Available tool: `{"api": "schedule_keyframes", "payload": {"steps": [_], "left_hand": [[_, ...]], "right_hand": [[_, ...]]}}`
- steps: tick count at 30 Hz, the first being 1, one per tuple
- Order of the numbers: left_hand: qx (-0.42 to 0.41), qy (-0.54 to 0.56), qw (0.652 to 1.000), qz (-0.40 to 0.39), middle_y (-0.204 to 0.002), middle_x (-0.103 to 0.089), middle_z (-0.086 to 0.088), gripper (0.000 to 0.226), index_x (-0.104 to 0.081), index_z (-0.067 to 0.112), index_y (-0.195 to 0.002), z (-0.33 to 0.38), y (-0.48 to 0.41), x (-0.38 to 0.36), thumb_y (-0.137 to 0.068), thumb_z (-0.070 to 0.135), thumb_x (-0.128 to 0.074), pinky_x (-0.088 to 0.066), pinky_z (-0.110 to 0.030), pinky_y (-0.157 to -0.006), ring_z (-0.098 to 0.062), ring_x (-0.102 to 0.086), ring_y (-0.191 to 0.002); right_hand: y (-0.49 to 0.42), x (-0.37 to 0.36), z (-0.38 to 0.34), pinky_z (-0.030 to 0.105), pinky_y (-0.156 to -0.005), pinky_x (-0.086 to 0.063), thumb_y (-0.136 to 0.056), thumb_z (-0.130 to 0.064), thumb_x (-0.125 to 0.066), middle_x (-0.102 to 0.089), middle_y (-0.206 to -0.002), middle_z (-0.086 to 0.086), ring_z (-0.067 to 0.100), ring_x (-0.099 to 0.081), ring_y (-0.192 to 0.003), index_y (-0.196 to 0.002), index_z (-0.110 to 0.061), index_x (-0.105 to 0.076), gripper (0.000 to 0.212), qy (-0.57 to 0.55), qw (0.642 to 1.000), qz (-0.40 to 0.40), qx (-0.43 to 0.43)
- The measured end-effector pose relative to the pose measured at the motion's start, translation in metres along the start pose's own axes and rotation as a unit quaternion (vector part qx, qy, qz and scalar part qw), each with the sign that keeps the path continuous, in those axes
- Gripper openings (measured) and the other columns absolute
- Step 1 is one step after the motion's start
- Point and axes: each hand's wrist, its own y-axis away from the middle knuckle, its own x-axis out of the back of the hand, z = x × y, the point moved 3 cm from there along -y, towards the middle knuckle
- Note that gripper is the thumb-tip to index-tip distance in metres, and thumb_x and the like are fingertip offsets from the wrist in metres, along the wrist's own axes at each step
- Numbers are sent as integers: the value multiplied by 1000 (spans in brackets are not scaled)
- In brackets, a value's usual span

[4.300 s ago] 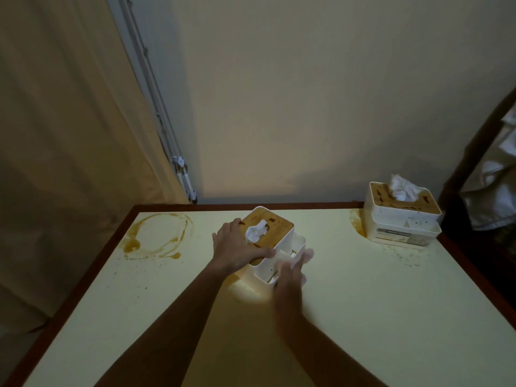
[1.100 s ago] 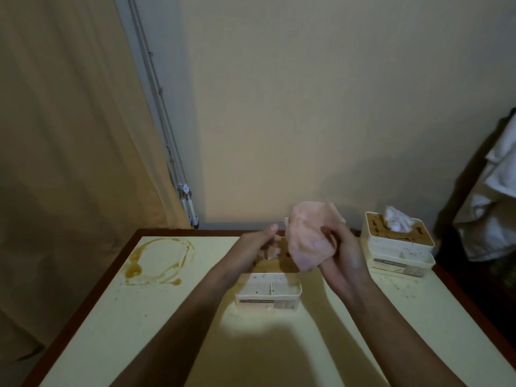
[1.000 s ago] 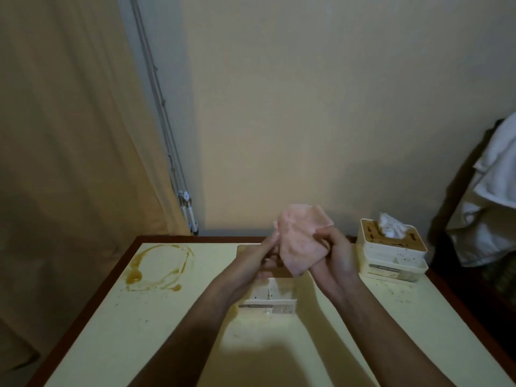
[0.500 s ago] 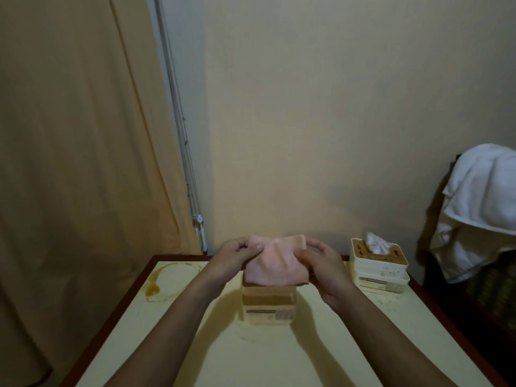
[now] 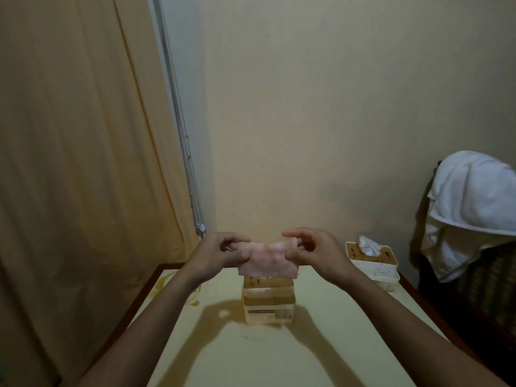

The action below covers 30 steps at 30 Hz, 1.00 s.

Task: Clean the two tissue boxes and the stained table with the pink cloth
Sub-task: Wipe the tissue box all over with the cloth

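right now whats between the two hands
In the head view, the pink cloth spans between the left hand and the right hand, each pinching one end.

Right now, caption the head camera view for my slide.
Left hand and right hand pinch the pink cloth above the near tissue box on the stained table; second tissue box at right.

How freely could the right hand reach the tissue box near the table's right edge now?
Probably yes, but not freely: nothing stands between the right hand and that tissue box, yet the hand pinches the pink cloth together with the left hand.
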Motion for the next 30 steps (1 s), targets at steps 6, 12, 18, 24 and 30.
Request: {"api": "schedule_keyframes", "payload": {"steps": [6,12,18,24,30], "left_hand": [[-68,-148,986,18,-85,-70,0,8,-71,23,-97,5,-4,-1,-91,21,-67,-55,-46,-80,-21,-66,-86],[49,68,996,16,-76,-58,-11,37,-61,18,-119,-14,-1,-6,-85,10,-74,-55,-33,-79,-18,-63,-81],[30,-26,999,10,-76,-63,-9,16,-74,14,-98,-32,1,-9,-82,13,-77,-52,-27,-75,-12,-59,-76],[-11,-144,989,23,-91,-68,-5,9,-68,20,-92,-33,-9,-12,-93,28,-64,-52,-42,-78,-22,-63,-87],[77,47,996,-8,-86,-65,-7,19,-65,9,-102,-51,-10,-26,-96,27,-61,-51,-34,-76,-18,-63,-82]], "right_hand": [[-8,-1,-2,47,-75,-62,-92,-11,-69,-74,-90,4,24,-72,-83,-110,-16,-75,20,77,997,13,14],[-5,-13,15,35,-83,-62,-81,-2,-80,-62,-100,16,25,-66,-90,-127,-12,-65,49,-158,973,-25,-169],[-5,-18,30,22,-69,-53,-78,-8,-83,-73,-91,8,16,-66,-81,-112,-15,-74,36,39,995,-10,-92],[-9,-15,33,28,-58,-38,-90,-23,-71,-58,-68,5,13,-49,-60,-80,0,-67,25,145,989,-15,-29],[-4,-35,57,48,-86,-58,-104,-27,-53,-71,-112,20,29,-71,-94,-115,-5,-65,28,-218,954,-24,-205]]}}
